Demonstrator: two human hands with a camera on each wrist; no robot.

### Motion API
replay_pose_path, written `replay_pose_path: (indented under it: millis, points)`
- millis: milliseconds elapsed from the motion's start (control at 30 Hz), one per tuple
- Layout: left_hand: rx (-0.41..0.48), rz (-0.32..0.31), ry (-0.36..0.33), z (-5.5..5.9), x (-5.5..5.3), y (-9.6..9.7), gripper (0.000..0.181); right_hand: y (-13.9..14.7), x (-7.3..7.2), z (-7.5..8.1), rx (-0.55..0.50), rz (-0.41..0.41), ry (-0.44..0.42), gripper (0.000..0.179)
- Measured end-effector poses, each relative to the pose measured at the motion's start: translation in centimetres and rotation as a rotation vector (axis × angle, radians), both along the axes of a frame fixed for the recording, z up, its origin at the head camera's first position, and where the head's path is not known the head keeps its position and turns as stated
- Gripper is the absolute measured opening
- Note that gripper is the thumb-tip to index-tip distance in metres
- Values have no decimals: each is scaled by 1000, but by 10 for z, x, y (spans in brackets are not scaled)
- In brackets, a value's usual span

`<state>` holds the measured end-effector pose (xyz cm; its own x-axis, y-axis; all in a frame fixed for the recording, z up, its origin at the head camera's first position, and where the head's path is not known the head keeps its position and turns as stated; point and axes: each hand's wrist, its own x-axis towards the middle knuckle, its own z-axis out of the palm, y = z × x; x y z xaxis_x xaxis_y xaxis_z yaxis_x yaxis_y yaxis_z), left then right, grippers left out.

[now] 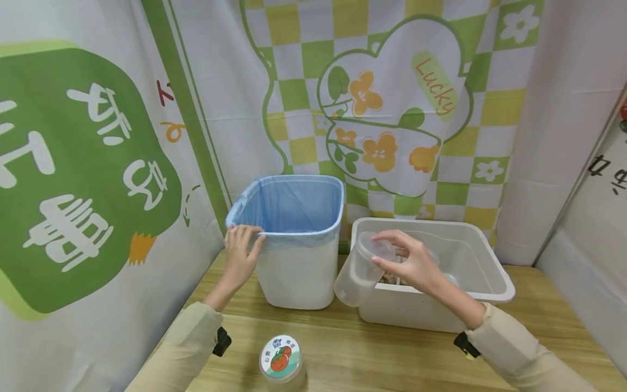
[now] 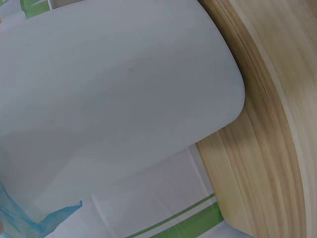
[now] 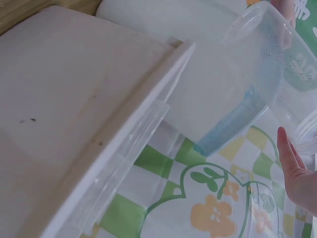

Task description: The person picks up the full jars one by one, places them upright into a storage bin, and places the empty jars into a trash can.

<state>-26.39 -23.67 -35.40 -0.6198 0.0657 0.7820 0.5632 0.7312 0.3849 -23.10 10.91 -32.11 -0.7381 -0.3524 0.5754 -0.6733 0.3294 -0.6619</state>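
A white trash bin (image 1: 301,277) lined with a blue bag (image 1: 303,201) stands on the wooden table. My left hand (image 1: 240,253) holds its rim at the near left corner, thumb on the front side and fingers over the edge. Between the thumb and fingers of my right hand (image 1: 411,261) is the rim of a clear plastic cup (image 1: 360,277), tilted with its base down to the left. The cup overlaps the near left corner of a whitish plastic tub (image 1: 431,310). In the right wrist view the cup (image 3: 262,49) looks see-through, with small drops or specks on it.
Inside the tub lie clear plastic containers (image 1: 450,280) and something brown (image 1: 389,277). A round container with a tomato-print lid (image 1: 280,356) stands on the wooden table (image 1: 372,359) near its front. Printed curtains (image 1: 303,65) enclose the back and sides.
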Motion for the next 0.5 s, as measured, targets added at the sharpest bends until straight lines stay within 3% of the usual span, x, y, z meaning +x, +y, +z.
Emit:
replay_pose_path:
  millis: [333, 500]
  points:
    - [-7, -3, -6, 1, 0, 0, 11, -3, -10, 17, -4, -16, -85, 34]
    - [-14, 2, 0, 0, 0, -1, 11, -5, -15, 23, -20, -5, -79, 33]
